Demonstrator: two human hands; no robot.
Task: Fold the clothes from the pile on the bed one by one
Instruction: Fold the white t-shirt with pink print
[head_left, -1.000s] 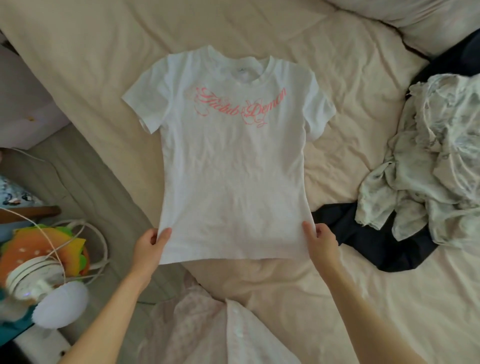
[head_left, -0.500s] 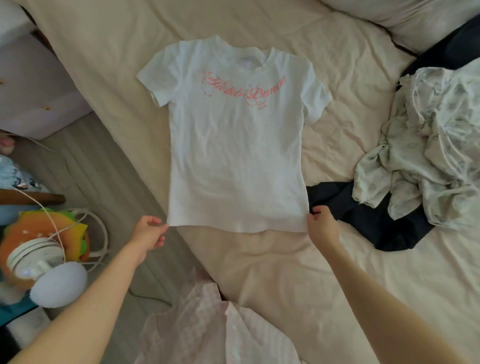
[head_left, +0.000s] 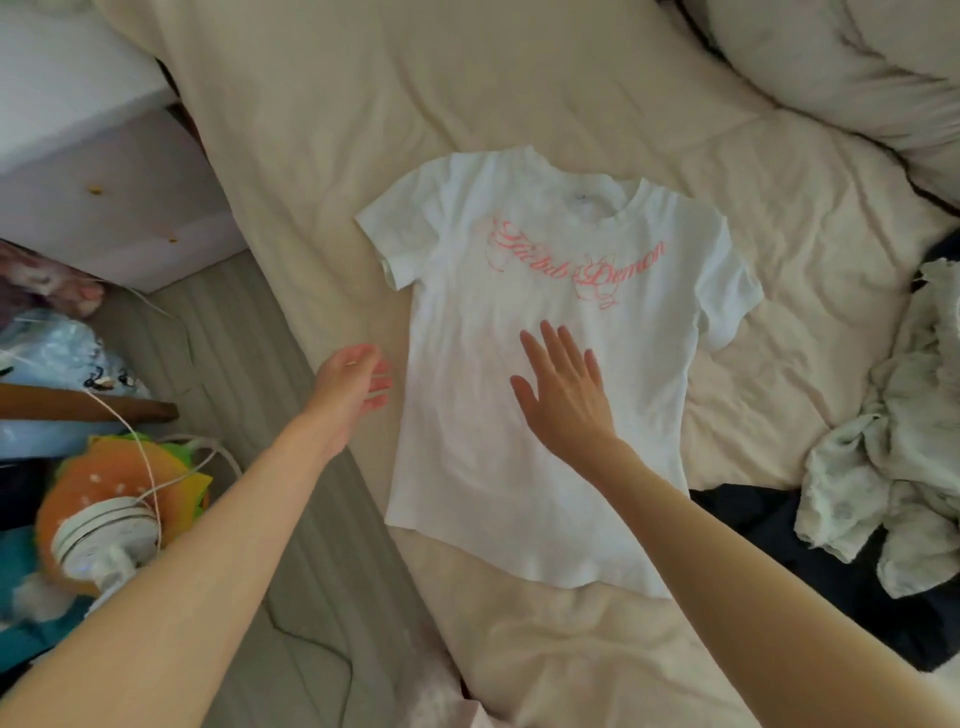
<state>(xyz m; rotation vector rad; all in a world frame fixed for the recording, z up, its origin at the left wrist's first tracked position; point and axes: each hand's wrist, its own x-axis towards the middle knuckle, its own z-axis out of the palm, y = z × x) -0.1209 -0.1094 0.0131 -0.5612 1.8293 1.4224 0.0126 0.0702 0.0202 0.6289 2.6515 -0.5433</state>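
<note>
The white short-sleeved cotton T-shirt with pink script lettering (head_left: 545, 374) lies spread face-up on the cream quilted bed cover (head_left: 519, 93), near the bed's left edge. Half a second ago I had both hem corners pinched; now I've let go. My right hand (head_left: 563, 387) lies flat with fingers straight on the shirt's middle, holding nothing, and my left hand (head_left: 356, 376) hovers loosely curled and empty just beside the left side seam. I judge laying-out finished and smoothing begun before the first fold. The crumpled pale floral garment (head_left: 893, 441) and dark navy cloth (head_left: 810, 561) wait on the right, near the hem, though not in the way.
</note>
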